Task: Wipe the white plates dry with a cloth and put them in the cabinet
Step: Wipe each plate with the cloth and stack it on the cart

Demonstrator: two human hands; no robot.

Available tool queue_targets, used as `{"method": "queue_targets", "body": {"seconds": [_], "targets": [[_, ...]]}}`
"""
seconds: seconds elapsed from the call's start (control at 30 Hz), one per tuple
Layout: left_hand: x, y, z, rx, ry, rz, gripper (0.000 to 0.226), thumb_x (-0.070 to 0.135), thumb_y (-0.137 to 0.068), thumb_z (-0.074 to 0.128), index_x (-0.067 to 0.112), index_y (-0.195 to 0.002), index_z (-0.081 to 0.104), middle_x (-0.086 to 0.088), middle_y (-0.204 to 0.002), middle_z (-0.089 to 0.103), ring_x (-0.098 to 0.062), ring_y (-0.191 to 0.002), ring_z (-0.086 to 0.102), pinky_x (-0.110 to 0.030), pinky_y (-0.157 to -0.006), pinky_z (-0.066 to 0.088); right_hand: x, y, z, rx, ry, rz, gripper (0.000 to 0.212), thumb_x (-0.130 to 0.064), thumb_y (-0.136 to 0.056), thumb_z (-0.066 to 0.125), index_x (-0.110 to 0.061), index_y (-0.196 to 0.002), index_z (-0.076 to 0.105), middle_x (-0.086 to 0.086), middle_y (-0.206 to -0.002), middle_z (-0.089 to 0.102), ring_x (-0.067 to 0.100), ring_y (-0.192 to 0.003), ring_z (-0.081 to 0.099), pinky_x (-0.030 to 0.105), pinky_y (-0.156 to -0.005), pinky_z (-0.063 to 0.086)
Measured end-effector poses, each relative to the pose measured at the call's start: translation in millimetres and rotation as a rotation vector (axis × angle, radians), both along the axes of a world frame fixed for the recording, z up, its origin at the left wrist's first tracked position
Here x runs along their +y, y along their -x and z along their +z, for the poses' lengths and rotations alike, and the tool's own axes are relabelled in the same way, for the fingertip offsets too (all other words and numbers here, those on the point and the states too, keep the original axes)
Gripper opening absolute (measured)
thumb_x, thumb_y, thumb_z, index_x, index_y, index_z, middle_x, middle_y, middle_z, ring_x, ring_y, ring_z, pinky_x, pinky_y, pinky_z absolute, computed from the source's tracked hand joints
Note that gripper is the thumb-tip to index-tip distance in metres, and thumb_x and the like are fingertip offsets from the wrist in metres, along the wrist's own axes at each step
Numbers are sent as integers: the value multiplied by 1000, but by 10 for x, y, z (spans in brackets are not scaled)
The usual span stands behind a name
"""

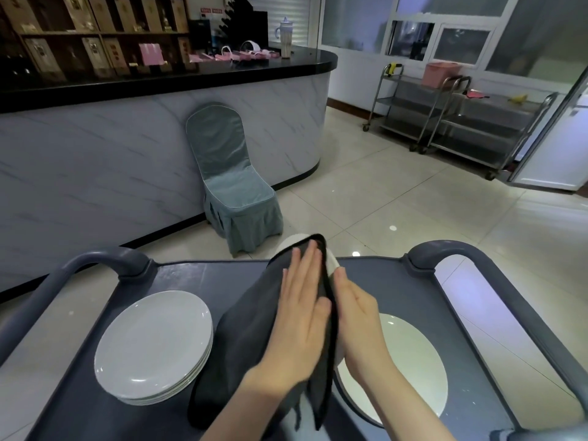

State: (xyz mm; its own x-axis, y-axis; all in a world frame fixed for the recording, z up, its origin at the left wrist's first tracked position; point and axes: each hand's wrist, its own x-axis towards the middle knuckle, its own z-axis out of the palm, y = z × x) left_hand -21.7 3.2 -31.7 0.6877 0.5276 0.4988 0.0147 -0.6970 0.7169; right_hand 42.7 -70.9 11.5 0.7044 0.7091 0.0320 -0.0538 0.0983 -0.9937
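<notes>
Left hand (302,310) lies flat, fingers straight and together, pressing a dark grey, soft-napped cloth (245,338) against one face of a round white plate (333,261) held on edge. The cloth drapes over the plate's upper rim and hangs in loose folds below the wrist. Right hand (359,316) stands against the plate's opposite face, one digit laid along the glossy rim. Its other fingers are hidden, so its grip cannot be told.

Left of the left hand, just beside the cloth, sits a stack of plates (152,342), smooth, glazed and shallow. Beneath the right wrist lies a single plate (410,374). Both rest on a matte blue-grey cart (413,288) with rounded handles. Well beyond the fingertips stands a fabric-covered chair (229,173).
</notes>
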Motion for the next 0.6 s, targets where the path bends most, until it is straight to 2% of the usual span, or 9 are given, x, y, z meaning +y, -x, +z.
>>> {"method": "queue_targets", "body": {"seconds": [0.07, 0.13, 0.2, 0.3, 0.37, 0.47, 0.53, 0.6], "targets": [[158, 10, 82, -65, 185, 41, 55, 29, -102, 23, 31, -154, 8, 21, -163, 5, -6, -151, -3, -43, -124, 4, -33, 58, -38, -51, 24, 4, 43, -48, -94, 50, -26, -59, 65, -16, -61, 63, -1, -59, 55, 12, -59, 44], [182, 23, 106, -54, 200, 48, 55, 32, -102, 23, 29, -155, 8, 21, -163, 4, -4, -151, -4, -44, -124, 4, -46, 53, -71, -78, 42, -7, 49, -54, -87, 50, -13, -61, 58, -11, -61, 57, 4, -60, 50, 18, -61, 42], [70, 35, 75, 14, 67, 15, 62, 29, -99, 25, 25, -156, 2, 15, -165, -1, -10, -152, -7, -41, -124, 1, -15, -1, -57, -45, 30, -25, 50, -52, -88, 51, -9, -68, 65, -5, -69, 66, 8, -65, 58, 23, -64, 47], [-101, 30, -42, 132, -162, 4, 74, 21, -95, 29, 30, -155, -12, 12, -165, -9, -15, -152, -8, -37, -121, 0, 44, -72, -3, 46, 19, -28, 37, -42, -99, 49, -28, -85, 80, -1, -86, 78, 10, -82, 73, 20, -70, 55], [-28, 11, -28, 115, -203, -10, 73, 19, -95, 30, 28, -157, -7, 9, -166, -3, -15, -152, -2, -37, -122, 2, 48, -79, -6, 60, 25, -19, 34, -42, -99, 49, -32, -87, 80, -1, -89, 79, 10, -85, 74, 18, -69, 55], [231, -8, 56, 30, -2, 16, 58, 26, -101, 28, 19, -157, 15, 8, -164, 14, -8, -151, 11, -41, -123, 11, -18, -37, -52, 33, 53, 43, 37, -49, -88, 54, -24, -72, 76, -5, -72, 74, 5, -67, 66, 15, -60, 49], [432, -2, 82, 24, 192, 73, 52, 35, -103, 26, 26, -154, 22, 15, -160, 21, 1, -147, 16, -40, -123, 17, -63, -25, -55, 11, 84, 69, 39, -50, -84, 57, -18, -66, 71, -5, -65, 69, 6, -62, 61, 16, -58, 48], [532, 49, 38, 39, 258, 83, 50, 38, -102, 25, 34, -151, 21, 17, -159, 22, 3, -147, 17, -38, -122, 17, -99, -95, -28, 103, 69, 45, 37, -43, -87, 61, -13, -70, 73, 1, -70, 71, 12, -65, 63, 20, -59, 50]]}}
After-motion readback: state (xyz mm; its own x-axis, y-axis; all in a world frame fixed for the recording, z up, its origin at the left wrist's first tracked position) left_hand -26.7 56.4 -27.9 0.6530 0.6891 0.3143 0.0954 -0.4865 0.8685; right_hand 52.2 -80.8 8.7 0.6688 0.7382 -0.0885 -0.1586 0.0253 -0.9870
